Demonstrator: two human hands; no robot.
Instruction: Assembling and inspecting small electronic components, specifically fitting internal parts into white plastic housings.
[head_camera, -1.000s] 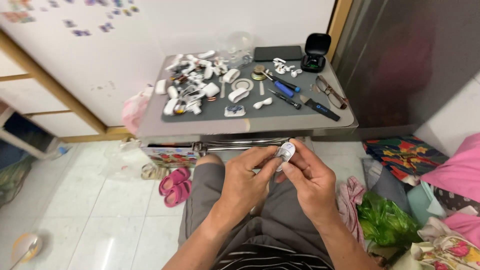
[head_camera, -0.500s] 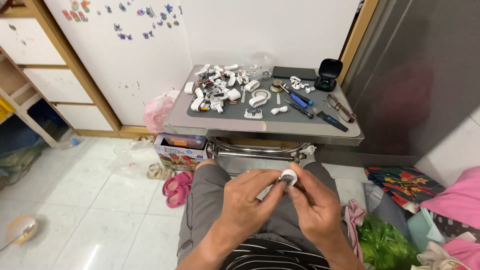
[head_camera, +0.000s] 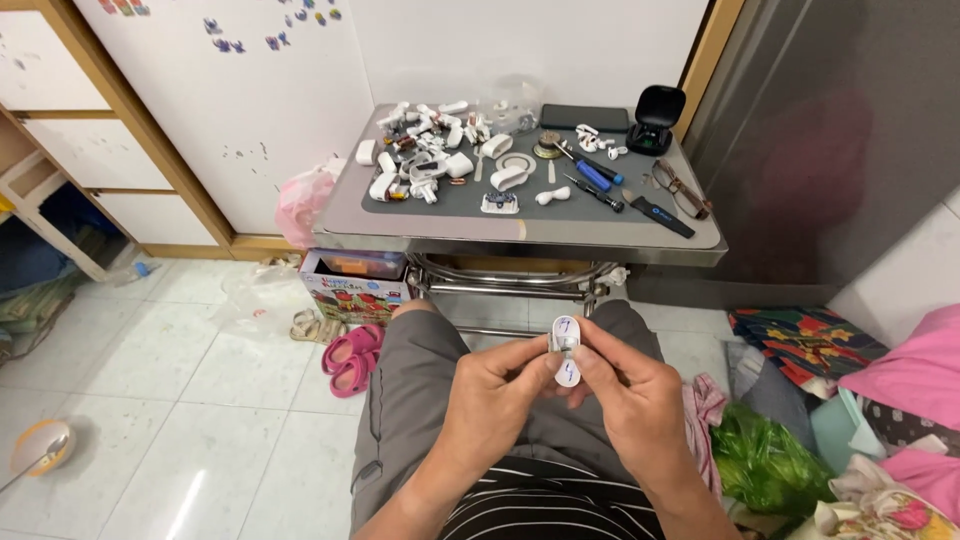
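Small white case (head_camera: 565, 350) now higher, between left hand (head_camera: 495, 395) and right hand (head_camera: 630, 400).

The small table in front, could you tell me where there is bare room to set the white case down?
Both hands, left hand and right hand, hold the small white case over the lap. On the table, the bare front strip before the grey mat is free, as is the mat's front right near the black tool. The back left, with the white parts, is crowded.
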